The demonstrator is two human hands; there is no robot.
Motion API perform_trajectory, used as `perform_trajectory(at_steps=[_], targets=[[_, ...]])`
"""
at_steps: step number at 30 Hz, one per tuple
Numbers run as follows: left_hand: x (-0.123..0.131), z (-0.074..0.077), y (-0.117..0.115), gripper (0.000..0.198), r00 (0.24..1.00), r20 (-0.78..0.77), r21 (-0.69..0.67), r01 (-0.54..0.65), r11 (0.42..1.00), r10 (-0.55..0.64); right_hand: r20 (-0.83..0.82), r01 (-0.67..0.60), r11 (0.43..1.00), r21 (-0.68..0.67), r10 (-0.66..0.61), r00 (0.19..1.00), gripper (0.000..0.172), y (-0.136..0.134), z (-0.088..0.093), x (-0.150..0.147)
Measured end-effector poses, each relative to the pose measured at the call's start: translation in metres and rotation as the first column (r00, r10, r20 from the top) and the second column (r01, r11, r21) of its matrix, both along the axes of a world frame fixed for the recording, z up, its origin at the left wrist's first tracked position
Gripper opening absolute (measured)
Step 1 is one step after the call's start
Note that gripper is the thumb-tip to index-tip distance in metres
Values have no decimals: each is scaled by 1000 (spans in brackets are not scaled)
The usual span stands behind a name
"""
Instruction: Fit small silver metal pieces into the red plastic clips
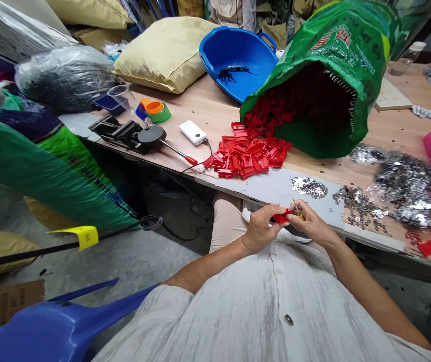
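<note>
A small red part (281,217) is held just below the table (208,108) edge, over the lap, between both hands. It is bright red plastic; finer detail cannot be made out.

A green sack (336,60) is laid on its side on the table, mouth open, filled with like red pieces. A red pile (247,151) lies at its mouth. A few dark strands are held in a blue basin (234,50) behind. Silvery metal bits are held in a clear bag (411,188) at right.

The left hand (260,229) is closed on the part, thumb on top. The right hand (311,221) is pinched on a thin metal pin (296,205) set against the part. Both forearms are drawn in towards the body.
</note>
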State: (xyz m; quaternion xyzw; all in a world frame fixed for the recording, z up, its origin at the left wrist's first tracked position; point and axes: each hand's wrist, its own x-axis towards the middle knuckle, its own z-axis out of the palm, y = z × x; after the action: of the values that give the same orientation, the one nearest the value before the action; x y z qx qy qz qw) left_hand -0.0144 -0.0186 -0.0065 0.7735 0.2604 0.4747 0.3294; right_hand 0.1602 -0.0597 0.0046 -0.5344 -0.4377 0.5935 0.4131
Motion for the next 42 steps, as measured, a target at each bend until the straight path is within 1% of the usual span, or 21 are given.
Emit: perform_trajectory(at_steps=[6, 9, 12, 14, 15, 16, 17, 18, 19, 20, 21, 22, 23, 24, 26, 29, 33, 35, 37, 40, 42], targets=[[-3, -3, 0, 30, 998, 58, -137, 39, 990, -31, -221, -76, 994, -84, 55, 974, 37, -4, -2, 5], [-7, -5, 2, 34, 987, 143, -240, 112, 964, -79, -286, -96, 990, -104, 63, 956, 41, -6, -3, 6], [-8, -8, 4, 39, 955, 269, -322, 212, 923, -125, -296, -84, 989, -120, 45, 954, 48, -7, -3, 3], [-8, -9, 5, 41, 932, 342, -417, 262, 870, -117, -270, -94, 989, -118, 59, 961, 50, -5, -2, 3], [-7, -9, 6, 42, 924, 371, -480, 277, 832, -94, -233, -111, 988, -107, 84, 969, 50, -2, 0, 4], [-7, -9, 7, 43, 917, 393, -544, 287, 788, -62, -162, -121, 989, -85, 106, 981, 49, 1, 2, 7], [-7, -8, 9, 44, 911, 412, -603, 294, 742, -26, -45, -114, 992, -46, 112, 993, 46, 6, 5, 10], [-7, -8, 11, 44, 902, 432, -649, 301, 699, 12, 114, -92, 996, 6, 91, 989, 43, 12, 7, 15], [-7, -7, 12, 45, 892, 451, -682, 312, 662, 44, 307, -44, 995, 86, 15, 951, 37, 18, 8, 21], [-7, -7, 14, 45, 882, 467, -703, 325, 633, 67, 508, -7, 984, 178, -86, 857, 30, 25, 8, 27], [-7, -7, 16, 45, 873, 480, -716, 336, 611, 82, 665, 14, 965, 262, -191, 722, 24, 31, 7, 34], [-8, -6, 17, 45, 867, 489, -725, 345, 595, 93, 765, -6, 947, 320, -254, 592, 20, 37, 5, 39], [-8, -6, 18, 44, 864, 494, -733, 352, 582, 99, 822, -45, 935, 351, -285, 492, 18, 42, 3, 44], [-8, -6, 19, 44, 863, 494, -739, 355, 572, 103, 858, -82, 927, 366, -302, 417, 18, 47, 0, 47], [-9, -7, 20, 44, 865, 491, -751, 358, 555, 106, 893, -143, 920, 364, -302, 334, 18, 54, -5, 50], [-9, -6, 20, 45, 862, 496, -755, 370, 541, 103, 916, -172, 926, 337, -280, 287, 16, 59, -9, 48], [-8, -6, 20, 44, 856, 505, -757, 380, 531, 107, 931, -161, 945, 285, -234, 279, 13, 64, -7, 46], [-8, -5, 21, 45, 851, 512, -763, 387, 518, 118, 923, -143, 949, 282, -228, 309, 13, 65, -4, 48], [-7, -5, 21, 47, 842, 524, -768, 402, 498, 128, 897, -97, 952, 290, -235, 376, 12, 63, -1, 51], [-8, -3, 23, 49, 833, 539, -772, 427, 470, 128, 816, -33, 955, 294, -233, 529, 11, 55, 9, 49], [-7, -1, 24, 51, 832, 542, -775, 439, 455, 120, 745, -46, 952, 303, -206, 635, 12, 46, 18, 42]])
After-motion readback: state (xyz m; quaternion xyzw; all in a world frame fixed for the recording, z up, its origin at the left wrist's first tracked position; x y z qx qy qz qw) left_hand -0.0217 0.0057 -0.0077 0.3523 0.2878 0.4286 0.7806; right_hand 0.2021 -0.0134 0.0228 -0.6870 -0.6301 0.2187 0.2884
